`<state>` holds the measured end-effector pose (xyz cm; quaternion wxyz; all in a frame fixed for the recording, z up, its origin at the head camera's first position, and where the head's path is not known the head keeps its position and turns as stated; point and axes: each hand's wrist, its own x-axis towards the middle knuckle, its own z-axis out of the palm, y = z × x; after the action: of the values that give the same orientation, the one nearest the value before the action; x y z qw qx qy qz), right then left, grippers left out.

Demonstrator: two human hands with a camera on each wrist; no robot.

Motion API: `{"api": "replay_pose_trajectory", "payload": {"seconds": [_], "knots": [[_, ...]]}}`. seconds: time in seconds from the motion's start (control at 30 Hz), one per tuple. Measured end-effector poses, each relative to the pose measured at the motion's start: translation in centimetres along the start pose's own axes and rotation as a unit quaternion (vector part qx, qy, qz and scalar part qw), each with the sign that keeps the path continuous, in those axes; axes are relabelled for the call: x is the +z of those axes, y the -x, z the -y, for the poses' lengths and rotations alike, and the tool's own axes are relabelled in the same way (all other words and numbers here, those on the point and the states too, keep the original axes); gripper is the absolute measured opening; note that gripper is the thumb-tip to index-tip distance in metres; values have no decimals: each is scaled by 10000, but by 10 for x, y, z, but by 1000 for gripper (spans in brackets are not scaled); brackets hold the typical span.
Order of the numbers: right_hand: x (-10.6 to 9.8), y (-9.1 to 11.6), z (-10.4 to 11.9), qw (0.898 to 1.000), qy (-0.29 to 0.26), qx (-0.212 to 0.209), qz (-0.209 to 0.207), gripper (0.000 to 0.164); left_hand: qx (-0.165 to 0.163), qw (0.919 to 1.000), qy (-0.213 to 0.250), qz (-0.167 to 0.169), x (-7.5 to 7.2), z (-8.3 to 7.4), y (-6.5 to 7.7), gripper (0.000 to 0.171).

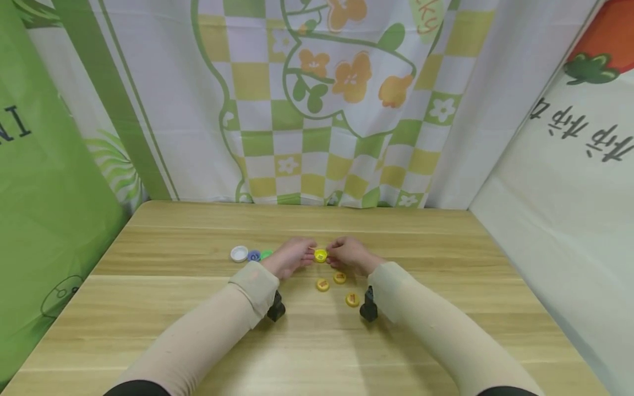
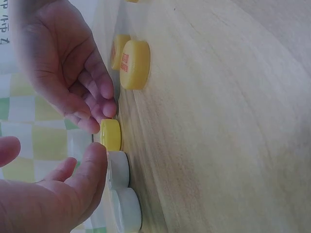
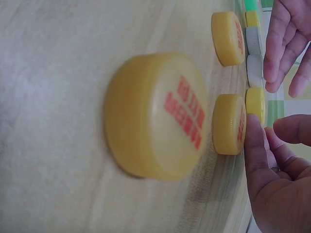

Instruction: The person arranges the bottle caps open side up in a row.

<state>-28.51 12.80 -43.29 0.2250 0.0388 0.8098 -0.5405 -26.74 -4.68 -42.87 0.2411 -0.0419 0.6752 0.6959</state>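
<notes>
A bright yellow bottle cap (image 1: 320,256) lies on the wooden table between both hands, its hollow side up. My left hand (image 1: 292,257) is on its left with fingers extended, and a fingertip reaches the cap's edge in the left wrist view. From the other side my right hand (image 1: 350,254) comes in; one finger of it touches the yellow cap (image 3: 255,104) in the right wrist view, thumb held apart. White caps (image 2: 119,170) stand in line beside it, hidden behind my left hand in the head view.
Further left in the row are a white cap (image 1: 239,253), a purple cap (image 1: 254,256) and a green cap (image 1: 266,254). Nearer lie three orange-yellow caps with red print, one (image 1: 352,300) close to the right wrist's black mount (image 1: 369,308). A patterned curtain (image 1: 337,165) hangs behind the table.
</notes>
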Motion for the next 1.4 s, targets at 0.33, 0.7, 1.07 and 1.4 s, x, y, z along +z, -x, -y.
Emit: {"api": "replay_pose_trajectory", "payload": {"seconds": [0.33, 0.7, 1.07, 1.4], "knots": [[0, -1, -4, 9999, -70, -79, 104, 19, -71, 9998, -111, -117, -1, -1, -2, 51], [-6, 11, -3, 9995, 30, -266, 178, 20, 232, 9995, -115, -203, -4, 1, 10, 51], [-12, 37, 0, 9913, 729, -720, 825, 26, 440, 9985, -271, -173, -13, 6, 33, 45], [-3, 49, -8, 9817, 1472, -729, 967, 21, 114, 9993, -231, 280, 4, 33, 50, 6]]}}
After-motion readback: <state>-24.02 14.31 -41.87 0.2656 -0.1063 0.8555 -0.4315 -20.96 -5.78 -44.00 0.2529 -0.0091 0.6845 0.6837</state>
